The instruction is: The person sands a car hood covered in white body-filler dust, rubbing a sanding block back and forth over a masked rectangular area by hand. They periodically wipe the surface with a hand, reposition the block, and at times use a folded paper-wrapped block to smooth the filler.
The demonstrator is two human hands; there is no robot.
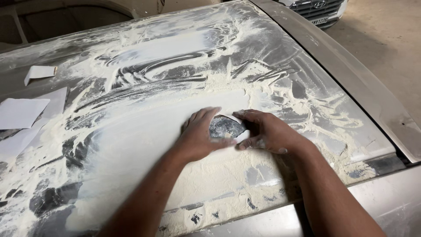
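Note:
A grey car body panel fills the view, smeared with pale filler and covered in cream sanding dust. A folded sheet of dark sandpaper with a white back lies on the panel near its middle. My left hand presses on the sheet's left side with fingers curled over it. My right hand grips the sheet's right edge, thumb underneath. Both hands are dusted with powder and both forearms reach in from the bottom of the view.
Several loose white sandpaper sheets lie on the panel at the left, one small folded piece farther back. The front of another car stands at the top right on a concrete floor.

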